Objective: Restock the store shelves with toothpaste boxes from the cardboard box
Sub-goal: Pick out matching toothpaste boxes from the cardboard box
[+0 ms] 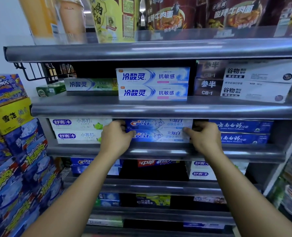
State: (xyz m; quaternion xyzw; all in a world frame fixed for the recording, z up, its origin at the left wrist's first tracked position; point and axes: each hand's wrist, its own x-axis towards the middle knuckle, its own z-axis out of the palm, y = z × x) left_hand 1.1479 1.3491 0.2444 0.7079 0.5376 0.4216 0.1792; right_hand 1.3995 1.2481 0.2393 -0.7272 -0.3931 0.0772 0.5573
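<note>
The left hand (115, 136) and right hand (204, 136) gripped the ends of 2 stacked Crest boxes (159, 130), seating them on the shelf (159, 150); next, probably, squaring them flush.

glossy cardboard toothpaste boxes (159, 131), smooth metal shelves (159, 109)

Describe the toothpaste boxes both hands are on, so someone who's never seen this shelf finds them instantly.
On the grey shelving, find the third visible tier down. Centred there are two stacked Crest boxes, the left hand and right hand gripping their ends. White lime-printed boxes sit left, darker blue boxes right; only these show the Crest logo.
</note>
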